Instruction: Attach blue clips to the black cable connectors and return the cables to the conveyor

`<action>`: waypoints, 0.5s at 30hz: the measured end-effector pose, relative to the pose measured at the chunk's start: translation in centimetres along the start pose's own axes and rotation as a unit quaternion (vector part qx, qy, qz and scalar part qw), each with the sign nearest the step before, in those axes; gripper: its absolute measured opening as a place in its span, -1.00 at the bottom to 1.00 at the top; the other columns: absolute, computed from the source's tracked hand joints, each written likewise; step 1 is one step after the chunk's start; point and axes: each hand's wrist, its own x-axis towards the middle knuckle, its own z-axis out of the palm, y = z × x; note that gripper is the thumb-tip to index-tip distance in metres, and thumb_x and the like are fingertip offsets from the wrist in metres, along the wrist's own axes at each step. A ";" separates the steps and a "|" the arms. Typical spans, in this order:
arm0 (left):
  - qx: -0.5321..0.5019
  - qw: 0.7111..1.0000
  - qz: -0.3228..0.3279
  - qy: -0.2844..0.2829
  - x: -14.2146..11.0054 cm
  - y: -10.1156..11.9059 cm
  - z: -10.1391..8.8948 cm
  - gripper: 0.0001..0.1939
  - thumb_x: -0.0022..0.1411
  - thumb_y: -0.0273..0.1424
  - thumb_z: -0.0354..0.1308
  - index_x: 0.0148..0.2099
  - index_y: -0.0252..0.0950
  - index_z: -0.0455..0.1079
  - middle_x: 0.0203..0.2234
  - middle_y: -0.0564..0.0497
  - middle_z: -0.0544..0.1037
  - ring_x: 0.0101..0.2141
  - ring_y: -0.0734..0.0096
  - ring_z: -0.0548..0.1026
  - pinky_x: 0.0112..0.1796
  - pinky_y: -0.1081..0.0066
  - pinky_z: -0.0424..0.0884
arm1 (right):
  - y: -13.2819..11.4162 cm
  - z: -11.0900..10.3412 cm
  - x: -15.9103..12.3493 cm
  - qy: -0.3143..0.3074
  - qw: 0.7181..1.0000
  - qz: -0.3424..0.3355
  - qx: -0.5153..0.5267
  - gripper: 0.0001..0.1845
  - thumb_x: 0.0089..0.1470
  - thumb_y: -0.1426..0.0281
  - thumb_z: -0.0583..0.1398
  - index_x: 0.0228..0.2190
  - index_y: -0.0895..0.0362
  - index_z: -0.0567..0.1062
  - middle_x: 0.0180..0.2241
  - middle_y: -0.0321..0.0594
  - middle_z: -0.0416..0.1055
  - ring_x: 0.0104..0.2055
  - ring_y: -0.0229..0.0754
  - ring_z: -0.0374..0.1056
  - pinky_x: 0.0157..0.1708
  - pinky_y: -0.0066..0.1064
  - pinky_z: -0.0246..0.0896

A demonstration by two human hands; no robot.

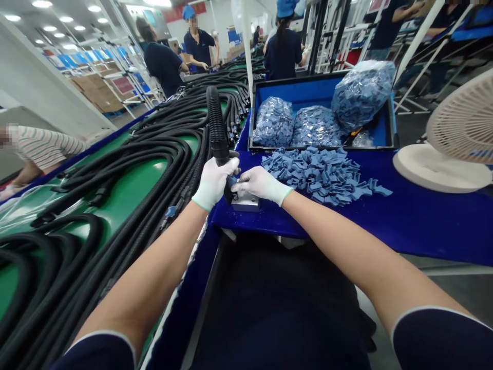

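Observation:
My left hand (215, 180), in a white glove, is closed round the lower end of a black corrugated hose (216, 121) that stands up from my grip. My right hand (264, 184), also gloved, pinches at the hose's end fitting, where a bit of a blue plastic clip (232, 181) shows between the fingers. Both hands meet just above a small metal block (246, 204) at the table's left edge. My fingers hide most of the clip and the fitting. A loose pile of blue clips (316, 172) lies right of my right hand.
A blue bin (310, 92) behind the pile holds bags of clips (273, 122). Many black hoses (154, 149) lie along the green conveyor (150, 177) at left. A fan (442, 169) stands at right. Several people work nearby; one striped sleeve (50, 144) is at far left.

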 end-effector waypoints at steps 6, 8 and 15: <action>0.028 0.991 0.007 0.132 -3.1 1.6 -6.0 -0.63 0.21 -0.17 0.32 -0.03 -0.25 0.38 -0.36 0.04 0.54 -0.48 0.43 0.51 -0.40 0.42 0.43 | -0.2 -0.3 -1.0 -0.022 0.998 -0.019 -0.057 -0.63 0.11 0.09 0.33 -0.35 0.17 0.68 -0.38 -0.22 0.60 -0.33 -0.17 0.45 -0.30 -0.40 0.24; 0.111 0.980 -0.017 0.165 -6.2 2.6 -11.0 -0.58 0.21 -0.18 0.31 0.04 -0.25 0.38 -0.35 0.05 0.55 -0.47 0.41 0.51 -0.40 0.42 0.43 | -0.1 -0.4 -1.2 -0.034 0.997 -0.028 -0.063 -0.71 0.13 0.17 0.32 -0.29 0.14 0.69 -0.30 -0.21 0.63 -0.27 -0.14 0.50 -0.23 -0.39 0.29; 0.450 0.852 -0.267 -0.021 -19.4 4.8 -24.4 -0.38 0.30 0.02 0.13 0.22 -0.26 0.49 0.06 -0.06 0.64 0.10 0.01 0.53 0.15 0.21 0.40 | 0.3 0.4 -0.8 -0.021 0.981 -0.024 -0.192 -0.82 0.13 0.29 0.27 -0.32 0.05 0.69 -0.28 -0.23 0.64 -0.22 -0.05 0.52 -0.19 -0.25 0.30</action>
